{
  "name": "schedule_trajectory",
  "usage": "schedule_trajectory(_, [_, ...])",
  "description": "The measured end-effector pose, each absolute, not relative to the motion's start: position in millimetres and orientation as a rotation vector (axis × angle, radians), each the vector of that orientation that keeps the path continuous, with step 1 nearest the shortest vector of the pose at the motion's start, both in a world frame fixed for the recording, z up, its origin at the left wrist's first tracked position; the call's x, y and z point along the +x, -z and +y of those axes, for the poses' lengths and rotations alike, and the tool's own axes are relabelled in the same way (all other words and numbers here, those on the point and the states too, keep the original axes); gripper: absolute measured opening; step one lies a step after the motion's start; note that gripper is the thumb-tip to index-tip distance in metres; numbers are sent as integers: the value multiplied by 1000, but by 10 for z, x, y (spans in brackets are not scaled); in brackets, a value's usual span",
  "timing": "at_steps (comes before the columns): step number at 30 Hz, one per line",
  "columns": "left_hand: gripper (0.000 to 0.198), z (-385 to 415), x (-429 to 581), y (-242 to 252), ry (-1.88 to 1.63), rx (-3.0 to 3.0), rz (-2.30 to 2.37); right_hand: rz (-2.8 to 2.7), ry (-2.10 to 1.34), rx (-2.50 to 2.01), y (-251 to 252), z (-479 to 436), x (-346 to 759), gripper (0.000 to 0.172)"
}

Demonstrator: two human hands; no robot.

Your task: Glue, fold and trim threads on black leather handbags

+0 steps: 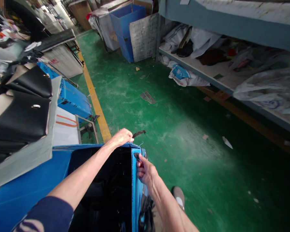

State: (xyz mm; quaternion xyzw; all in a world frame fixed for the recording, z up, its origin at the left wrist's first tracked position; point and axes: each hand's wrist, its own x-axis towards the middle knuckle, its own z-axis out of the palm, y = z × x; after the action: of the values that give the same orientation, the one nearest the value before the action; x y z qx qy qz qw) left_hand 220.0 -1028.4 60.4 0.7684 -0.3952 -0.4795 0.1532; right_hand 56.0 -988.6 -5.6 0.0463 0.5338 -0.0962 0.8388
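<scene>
A large blue corrugated box [31, 174] with dark contents stands open at the bottom left. At its far edge, my left hand [122, 136] is closed on a dark strip [139, 133], whose free end sticks out to the right. My right hand [145, 169] is closed at the box's right rim, with a dark piece [136, 156] pinched between thumb and fingers. Near the corner between both hands, a thin blue thread curls up.
Black leather-like bags [24, 112] lie on a table at the left. A shelf [222, 69] with plastic bags runs along the right. Blue bins [128, 35] stand ahead. Scraps [148, 97] lie on the green floor, and a shoe [178, 196] shows below.
</scene>
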Motion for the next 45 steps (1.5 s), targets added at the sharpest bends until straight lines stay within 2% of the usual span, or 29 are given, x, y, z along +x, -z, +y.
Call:
schedule_trajectory(7, [21, -10181, 2162, -589, 1475, 2128, -771, 1177, 414, 172, 126, -9729, 612, 24])
schedule_trajectory(12, [24, -10179, 2132, -703, 1536, 2001, -617, 1086, 523, 251, 101, -9550, 457, 33])
schedule_trajectory(18, [18, -10293, 2028, -789, 1559, 2132, -1070, 985, 517, 308, 41, -9413, 292, 43])
schedule_trajectory(21, [21, -10281, 2015, -706, 1582, 2120, -817, 994, 530, 263, 46, -9472, 256, 43])
schedule_trajectory(24, [23, -10243, 2017, -628, 1604, 2051, -564, 1024, 594, 119, 64, -9667, 192, 39])
schedule_trajectory(27, [25, -10246, 1995, -616, 1633, 1966, -512, 1036, 643, -121, 36, -9968, 140, 31])
schedule_trajectory(37, [7, -10364, 1846, -578, 1574, 2081, -816, 933, 703, -954, -350, -10669, 365, 25])
schedule_trajectory(42, [15, -10296, 1862, -610, 1671, 2019, -817, 954, 647, -1141, -278, -10823, 466, 25])
schedule_trajectory(45, [9, -10273, 1890, -623, 1662, 1999, -784, 943, 601, -1181, -255, -10933, 516, 24])
